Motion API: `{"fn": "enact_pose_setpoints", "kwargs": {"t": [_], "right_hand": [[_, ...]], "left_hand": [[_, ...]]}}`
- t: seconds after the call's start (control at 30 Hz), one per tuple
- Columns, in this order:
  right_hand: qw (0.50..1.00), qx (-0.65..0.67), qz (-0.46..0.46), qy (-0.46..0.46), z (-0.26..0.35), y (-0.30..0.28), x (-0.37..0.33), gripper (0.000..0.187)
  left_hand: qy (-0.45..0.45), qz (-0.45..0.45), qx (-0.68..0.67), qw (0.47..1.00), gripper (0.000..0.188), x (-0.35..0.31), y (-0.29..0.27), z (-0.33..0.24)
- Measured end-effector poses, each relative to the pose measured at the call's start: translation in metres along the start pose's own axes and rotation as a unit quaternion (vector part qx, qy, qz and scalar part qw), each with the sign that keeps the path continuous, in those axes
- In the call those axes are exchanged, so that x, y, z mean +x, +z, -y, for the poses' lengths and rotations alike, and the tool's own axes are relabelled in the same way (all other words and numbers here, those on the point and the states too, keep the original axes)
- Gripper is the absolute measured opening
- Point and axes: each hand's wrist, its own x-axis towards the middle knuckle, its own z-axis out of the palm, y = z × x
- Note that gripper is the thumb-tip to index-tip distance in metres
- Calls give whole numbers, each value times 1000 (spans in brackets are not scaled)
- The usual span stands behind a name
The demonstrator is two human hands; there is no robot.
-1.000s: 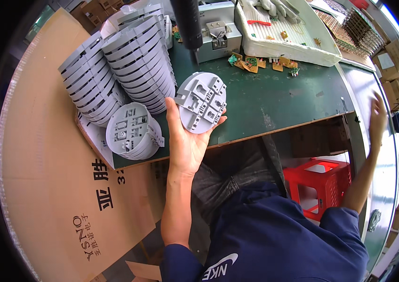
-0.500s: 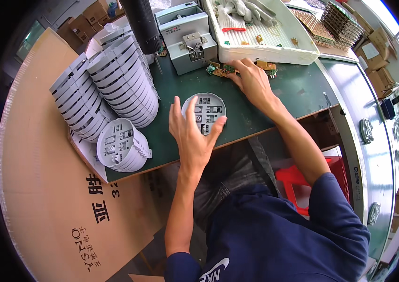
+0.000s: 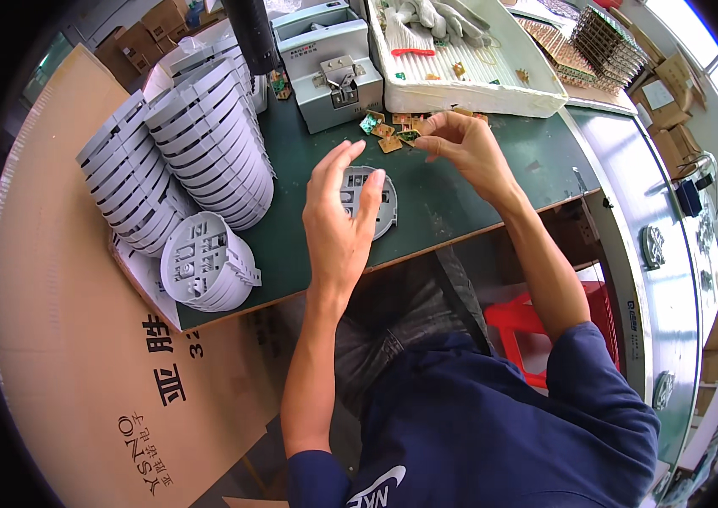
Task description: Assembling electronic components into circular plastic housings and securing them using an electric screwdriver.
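Note:
A round grey plastic plate with cutouts lies on the green worktop, partly hidden by my left hand. That hand is open over the plate's left side, thumb and fingers apart. Farther right, my right hand pinches a small circuit board between thumb and fingertips. The board is at the edge of a loose pile of small tan and green circuit boards, in front of the white foam tray.
Stacked grey plastic housings line the left, with a shorter stack in front. A grey metal box machine and a hanging black cylindrical tool stand behind. The foam tray holds gloves. A red stool is below.
My right hand has drawn a small circuit board from the pile, and several boards have shifted. My left hand has turned more upright over the plate. The view has shifted slightly.

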Motion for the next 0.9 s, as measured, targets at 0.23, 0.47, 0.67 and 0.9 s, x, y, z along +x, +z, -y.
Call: {"fn": "enact_pose_setpoints", "kwargs": {"t": [0.23,0.47,0.67,0.9], "right_hand": [[982,126,121,69,32,10,-15,15],[987,-118,9,-110,51,41,-38,38],[983,-112,-20,-146,51,45,-41,40],[986,126,109,-31,40,39,-44,34]], "left_hand": [[-156,123,-238,951,42,24,3,-3],[-247,32,-426,870,38,14,5,-11],[-195,14,-404,894,34,1,2,-14],[-50,0,-212,976,17,-5,-12,-17]]}}
